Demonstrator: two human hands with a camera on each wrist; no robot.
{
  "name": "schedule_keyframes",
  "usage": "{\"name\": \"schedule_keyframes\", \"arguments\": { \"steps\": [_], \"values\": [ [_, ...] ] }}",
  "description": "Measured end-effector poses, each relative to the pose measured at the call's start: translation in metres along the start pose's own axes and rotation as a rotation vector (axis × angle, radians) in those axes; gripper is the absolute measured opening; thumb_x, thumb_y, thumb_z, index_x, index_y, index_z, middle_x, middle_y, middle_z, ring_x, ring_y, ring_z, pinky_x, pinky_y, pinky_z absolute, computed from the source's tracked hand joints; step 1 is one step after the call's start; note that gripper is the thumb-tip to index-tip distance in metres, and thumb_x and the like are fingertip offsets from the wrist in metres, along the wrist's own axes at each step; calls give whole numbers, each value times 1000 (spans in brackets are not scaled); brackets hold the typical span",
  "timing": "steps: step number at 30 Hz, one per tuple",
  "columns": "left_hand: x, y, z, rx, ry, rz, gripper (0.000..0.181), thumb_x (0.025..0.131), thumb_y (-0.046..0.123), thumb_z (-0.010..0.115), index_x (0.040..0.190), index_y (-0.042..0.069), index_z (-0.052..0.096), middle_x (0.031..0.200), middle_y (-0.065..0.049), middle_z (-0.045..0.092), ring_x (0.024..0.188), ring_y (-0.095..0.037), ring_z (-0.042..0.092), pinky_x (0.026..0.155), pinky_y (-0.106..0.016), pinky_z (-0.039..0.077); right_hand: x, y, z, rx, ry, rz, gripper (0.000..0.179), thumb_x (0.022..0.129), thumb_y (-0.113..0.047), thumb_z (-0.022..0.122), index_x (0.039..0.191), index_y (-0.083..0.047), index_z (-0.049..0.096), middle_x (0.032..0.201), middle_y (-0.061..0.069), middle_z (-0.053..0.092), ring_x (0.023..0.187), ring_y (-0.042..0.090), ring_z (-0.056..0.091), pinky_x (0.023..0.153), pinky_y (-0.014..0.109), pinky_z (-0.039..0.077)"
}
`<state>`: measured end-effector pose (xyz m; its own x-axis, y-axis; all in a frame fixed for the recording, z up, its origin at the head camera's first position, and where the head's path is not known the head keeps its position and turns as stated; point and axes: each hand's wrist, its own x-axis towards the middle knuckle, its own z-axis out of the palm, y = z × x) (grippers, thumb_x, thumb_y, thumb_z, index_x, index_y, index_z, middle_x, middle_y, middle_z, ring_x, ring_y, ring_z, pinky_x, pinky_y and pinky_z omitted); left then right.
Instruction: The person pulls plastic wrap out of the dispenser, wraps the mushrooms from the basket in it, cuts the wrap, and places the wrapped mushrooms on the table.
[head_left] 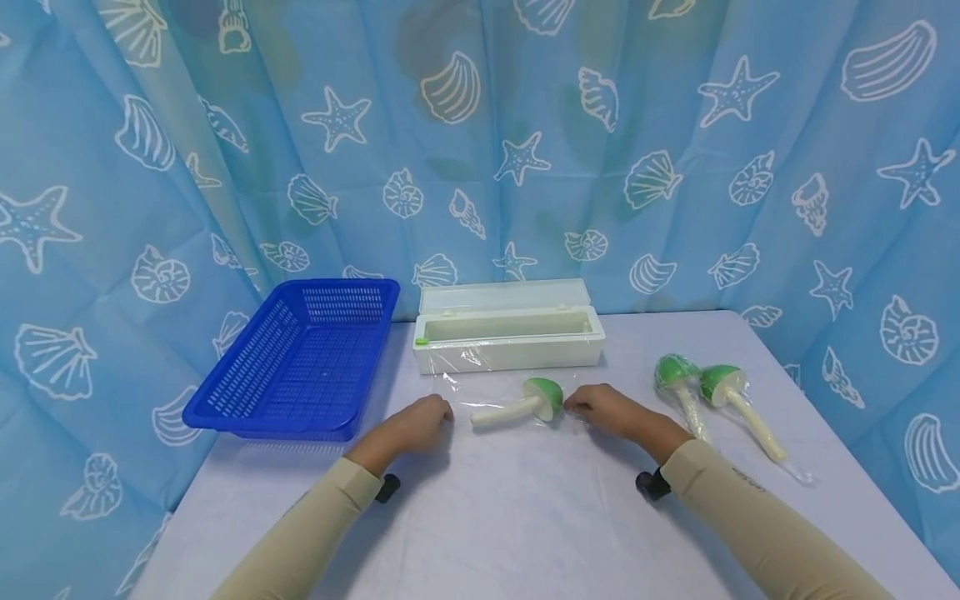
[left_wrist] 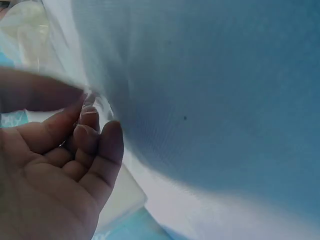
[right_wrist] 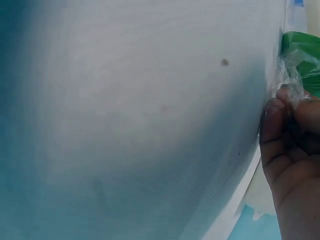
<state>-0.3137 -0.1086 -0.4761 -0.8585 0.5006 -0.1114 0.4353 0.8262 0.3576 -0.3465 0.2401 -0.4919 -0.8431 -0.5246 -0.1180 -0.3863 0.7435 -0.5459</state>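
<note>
A toy mushroom (head_left: pixel 546 398) with a green cap and pale stem lies on clear plastic wrap in front of a white wrap dispenser box (head_left: pixel 510 355). At the stem end, my left hand (head_left: pixel 420 423) pinches a gathered bit of the plastic wrap (left_wrist: pixel 89 102) between thumb and fingers. My right hand (head_left: pixel 611 412) is close beside the cap. In the right wrist view its thumb and fingertips grip bunched wrap next to the green cap (right_wrist: pixel 305 62).
The dispenser's lid (head_left: pixel 506 296) stands raised at the back. To the left is a blue plastic basket (head_left: pixel 360 367). Two wrapped green-capped mushrooms, one (head_left: pixel 678 375) beside the other (head_left: pixel 753 425), lie at the right. A patterned blue curtain (head_left: pixel 480 167) hangs behind the white table (head_left: pixel 525 517).
</note>
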Motion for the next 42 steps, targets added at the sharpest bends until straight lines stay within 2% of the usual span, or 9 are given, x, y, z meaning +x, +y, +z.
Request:
{"name": "schedule_keyframes", "arguments": {
  "steps": [3,9,13,17,25,30,33,38,42],
  "values": [
    [1,0,1,-26,-2,-17,31,74,1,66,104,-5,65,91,-8,57,85,-22,55,83,-40,48,-1,-1,1,-20,-42,-10,25,97,-6,54,117,-2,68,109,4,66,109,27,60,94,45,46],
    [6,0,3,23,47,-21,16,84,-3,60,98,-1,67,89,-8,60,90,-25,59,84,-39,48,-3,-3,0,-92,-117,-11,42,87,-22,72,125,-4,65,97,-7,58,90,12,54,84,35,47],
    [11,-1,4,55,75,-34,12,87,-2,59,93,1,69,87,-7,62,89,-25,60,83,-38,49,-5,1,-1,-93,-59,-59,28,90,-11,69,117,-5,70,96,-6,63,93,14,60,85,35,50],
    [9,-3,2,54,95,-41,11,90,1,60,91,2,71,85,-5,61,87,-23,59,82,-38,49,-3,8,-1,-40,4,-79,18,96,-12,61,108,-7,72,99,-3,66,100,22,62,88,40,49],
    [5,-11,-1,-32,214,-35,8,93,3,57,90,4,64,84,-3,55,80,-18,54,78,-36,49,7,15,-2,51,68,2,26,103,-20,49,104,-4,69,95,1,66,94,22,60,86,44,47],
    [10,-13,-2,-73,223,-55,12,96,6,55,88,3,63,84,-6,55,80,-21,54,79,-40,48,17,15,-3,47,53,81,30,104,-24,44,95,-6,67,84,1,60,81,18,55,80,42,46],
    [16,-15,-2,-145,221,-113,17,98,10,52,89,0,63,86,-8,57,82,-24,54,79,-41,47,23,15,-3,71,65,120,32,104,-26,44,95,-5,67,84,2,60,80,19,54,80,42,46],
    [25,-18,-3,-414,233,-276,19,98,15,50,90,3,61,82,-5,54,74,-20,49,66,-35,43,31,17,-3,189,162,191,34,103,-27,44,92,-5,67,81,4,59,77,20,52,76,40,44],
    [30,-18,-4,-641,290,-303,16,98,11,52,86,3,60,78,-6,57,67,-17,46,59,-29,38,34,18,-3,270,251,234,36,102,-29,48,82,-5,66,74,4,56,70,20,49,67,34,41]
  ]
}}
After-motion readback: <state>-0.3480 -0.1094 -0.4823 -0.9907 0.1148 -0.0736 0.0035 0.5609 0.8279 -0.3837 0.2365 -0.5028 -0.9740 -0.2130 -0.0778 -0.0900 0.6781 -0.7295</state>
